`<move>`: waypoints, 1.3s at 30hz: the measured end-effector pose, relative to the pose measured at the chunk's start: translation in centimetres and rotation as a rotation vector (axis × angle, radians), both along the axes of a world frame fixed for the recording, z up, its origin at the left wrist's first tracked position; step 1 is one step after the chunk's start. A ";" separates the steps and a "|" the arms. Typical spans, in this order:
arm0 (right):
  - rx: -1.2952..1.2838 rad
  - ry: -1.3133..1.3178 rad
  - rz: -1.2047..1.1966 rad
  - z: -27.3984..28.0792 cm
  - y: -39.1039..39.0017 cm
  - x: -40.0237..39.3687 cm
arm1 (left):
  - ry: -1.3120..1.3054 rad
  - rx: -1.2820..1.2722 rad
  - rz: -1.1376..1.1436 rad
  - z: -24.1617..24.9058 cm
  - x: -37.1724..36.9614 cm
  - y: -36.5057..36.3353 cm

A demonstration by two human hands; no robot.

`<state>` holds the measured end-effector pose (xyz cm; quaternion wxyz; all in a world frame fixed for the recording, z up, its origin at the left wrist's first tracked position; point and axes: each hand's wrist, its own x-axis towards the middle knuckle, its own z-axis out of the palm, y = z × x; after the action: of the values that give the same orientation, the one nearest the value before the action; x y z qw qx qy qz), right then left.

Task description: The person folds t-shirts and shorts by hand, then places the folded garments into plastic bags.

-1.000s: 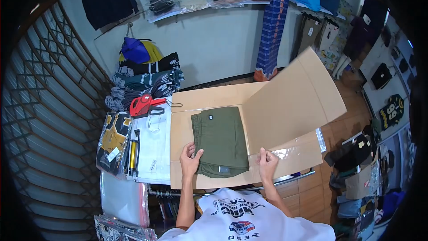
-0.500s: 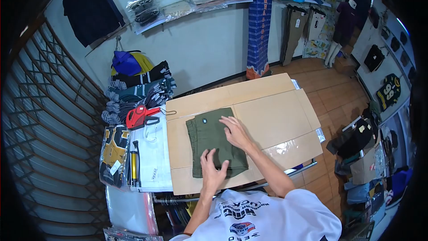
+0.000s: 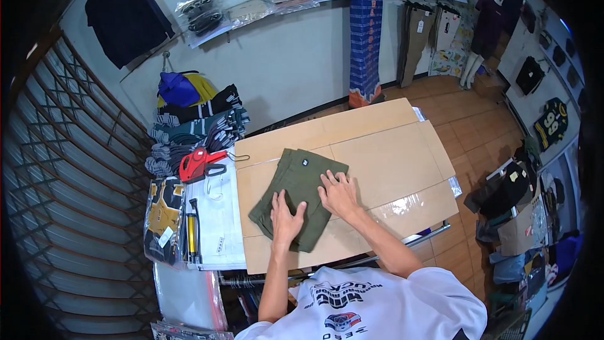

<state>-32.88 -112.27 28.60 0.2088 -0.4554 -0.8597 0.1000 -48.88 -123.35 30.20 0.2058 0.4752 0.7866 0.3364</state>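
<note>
Folded olive-green pants [image 3: 296, 186] lie turned at an angle on a flat cardboard sheet [image 3: 393, 151]. A small dark label [image 3: 306, 163] shows near their upper edge. My left hand [image 3: 286, 219] rests on the lower left part of the cloth, thumb and fingers apart. Over the right edge of the pants lies my right hand [image 3: 340, 196], its fingers spread and touching the fabric. Neither hand grips the cloth. Part of the pants is hidden under both hands.
Left of the cardboard are a red tape dispenser-like tool [image 3: 196, 165], a yellow and black hand pump [image 3: 191, 233] and a bagged garment [image 3: 163, 220]. Folded clothes [image 3: 201, 126] are stacked behind them. A metal rail [image 3: 415, 239] runs along the front edge.
The pants have turned clockwise on the cardboard, their label moving right and slightly up. My right hand has moved down and a little right; my left hand has shifted slightly left and up.
</note>
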 end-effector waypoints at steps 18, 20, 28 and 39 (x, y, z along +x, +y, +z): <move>-0.060 -0.018 -0.072 0.4 -6.3 2.8 | 0.300 0.236 -0.248 -2.8 -2.6 7.5; -0.060 -0.005 -0.074 0.4 -6.3 2.8 | 0.303 0.239 -0.234 -2.8 -2.5 7.5; -0.071 0.024 -0.080 0.8 -6.0 2.8 | 0.281 0.263 -0.222 -2.7 -2.4 7.2; -0.037 0.214 0.045 4.1 -0.4 -0.2 | -0.397 0.543 0.072 -1.3 -0.5 -0.7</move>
<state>-33.09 -112.62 32.68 0.2886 -0.4266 -0.8405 0.1685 -49.41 -124.07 28.92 0.2090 0.4098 0.6291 0.6266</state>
